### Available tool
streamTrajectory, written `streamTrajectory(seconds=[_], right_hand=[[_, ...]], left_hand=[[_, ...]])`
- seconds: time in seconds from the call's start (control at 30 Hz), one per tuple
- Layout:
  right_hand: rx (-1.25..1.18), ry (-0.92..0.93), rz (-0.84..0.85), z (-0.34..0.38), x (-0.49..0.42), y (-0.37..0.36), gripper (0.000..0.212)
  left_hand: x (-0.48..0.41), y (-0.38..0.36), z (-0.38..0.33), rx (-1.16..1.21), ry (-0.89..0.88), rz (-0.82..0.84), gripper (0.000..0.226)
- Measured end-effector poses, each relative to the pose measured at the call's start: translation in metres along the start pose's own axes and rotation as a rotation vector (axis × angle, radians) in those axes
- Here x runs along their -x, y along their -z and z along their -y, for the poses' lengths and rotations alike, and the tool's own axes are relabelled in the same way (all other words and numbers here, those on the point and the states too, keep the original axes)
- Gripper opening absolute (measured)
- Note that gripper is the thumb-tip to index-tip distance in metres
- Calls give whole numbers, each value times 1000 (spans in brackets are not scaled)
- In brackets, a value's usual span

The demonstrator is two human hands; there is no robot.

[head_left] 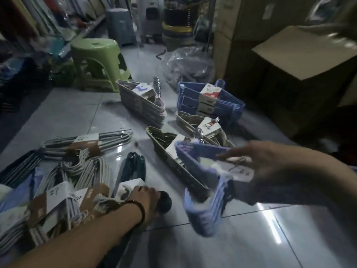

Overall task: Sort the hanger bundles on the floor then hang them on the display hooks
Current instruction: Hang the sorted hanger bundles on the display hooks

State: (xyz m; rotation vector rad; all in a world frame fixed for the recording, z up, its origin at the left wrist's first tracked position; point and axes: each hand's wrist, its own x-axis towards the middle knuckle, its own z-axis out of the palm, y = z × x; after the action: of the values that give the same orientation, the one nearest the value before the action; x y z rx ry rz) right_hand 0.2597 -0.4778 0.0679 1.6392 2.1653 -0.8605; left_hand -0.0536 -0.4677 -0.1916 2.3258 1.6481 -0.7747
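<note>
no text can really be read here, all the print is blurred or too small. a red and white picture card [210,91] is seen on the blue bundle [190,100] and a white card with a blue squiggle [142,89] on the grey bundle [139,108], but no words can be made out. pale marks are seen on the brown sleeve [85,147] round the white wire bundle [116,135], unreadable. the tag [240,171] on the purple bundle [202,215] and the white card [127,187] on the dark bundle [135,165] are smeared too.
</note>
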Motion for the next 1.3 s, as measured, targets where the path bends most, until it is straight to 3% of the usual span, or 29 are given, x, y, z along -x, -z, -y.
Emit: streamTrajectory(seconds=[0.17,0.3,0.43,0.57,0.73,0.83,0.9,0.97,1.03,1.1,1.17,1.23,1.3], right_hand=[[-185,-171,-270,-54,-18,-21,102],[-374,-500,-469,-95,-51,-88,98],[-440,-737,-526,-117,-68,-155,93],[-453,-846,-482,-138,-77,-195,105],[-456,-842,-324,-155,-87,-218,103],[-259,-862,-325,-134,-97,-203,90],[-79,-669,-477,-101,-100,-193,81],[-74,-343,-619,-62,-102,-192,47],[-280,-127,-506,-20,-108,-200,31],[-601,-52,-288,17,-118,-217,50],[-910,-105,-202,43,-130,-232,60],[-1047,-190,-274,51,-142,-239,49],[-1095,-291,-294,49,-149,-236,33]], left_hand=[[-7,-19,-17,-41,-18,-34,50],[-6,-23,-24,-172,-42,-28,40],[0,-22,-36,-196,-45,-3,38],[6,-6,-48,-159,-15,19,43],[8,15,-80,-41,8,10,46],[11,24,-88,51,7,-18,44],[16,29,-85,106,-3,-82,39],[20,30,-78,179,-32,-141,35],[25,32,-69,270,-72,-170,34],[28,33,-60,379,-122,-172,35],[35,36,-50,579,-174,-119,37],[40,32,-31,725,-149,-95,42],[45,19,-6,672,-88,-190,52]])
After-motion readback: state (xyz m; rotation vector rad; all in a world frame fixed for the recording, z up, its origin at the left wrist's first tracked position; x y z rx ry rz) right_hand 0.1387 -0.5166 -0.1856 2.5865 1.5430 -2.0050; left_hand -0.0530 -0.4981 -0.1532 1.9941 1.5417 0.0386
